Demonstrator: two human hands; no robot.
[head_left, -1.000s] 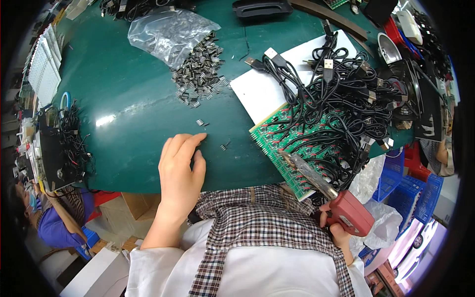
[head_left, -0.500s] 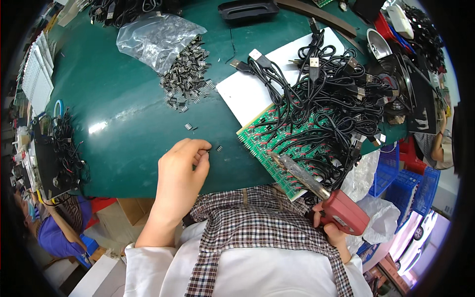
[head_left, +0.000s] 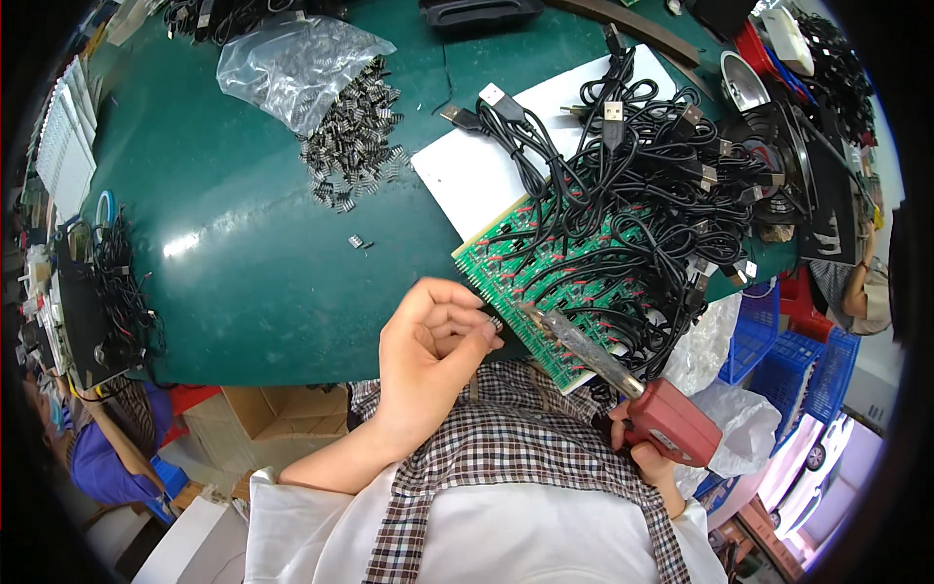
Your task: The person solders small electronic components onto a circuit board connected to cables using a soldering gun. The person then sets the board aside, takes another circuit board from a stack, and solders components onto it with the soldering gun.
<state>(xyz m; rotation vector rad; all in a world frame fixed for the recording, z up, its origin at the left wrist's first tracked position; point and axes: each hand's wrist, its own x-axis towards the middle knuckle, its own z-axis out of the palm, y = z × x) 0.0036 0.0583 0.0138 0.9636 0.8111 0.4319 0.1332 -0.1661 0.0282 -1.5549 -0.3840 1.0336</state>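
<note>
My left hand [head_left: 423,355] pinches a small black-and-silver connector [head_left: 497,322] between thumb and forefinger, right at the left edge of a green circuit board panel [head_left: 477,261]. Whether the connector touches the board I cannot tell. My right hand [head_left: 654,461] grips a red soldering gun [head_left: 671,422], its tip over the panel's lower left part. Many black USB cables [head_left: 623,224] lie coiled on the panel. Another loose connector [head_left: 357,241] rests on the table to the left, below a heap of similar connectors [head_left: 350,146].
A clear plastic bag [head_left: 292,68] lies by the heap on the green table [head_left: 224,302]. White board [head_left: 443,180] sits under the panel. A black tray [head_left: 482,14] stands at the back, a metal bowl [head_left: 743,82] at far right. Blue crates [head_left: 793,375] stand right of the table.
My left hand has moved right to the panel's edge. The connector that lay beside its fingertips is now in its pinch. My right hand and the soldering gun have hardly moved.
</note>
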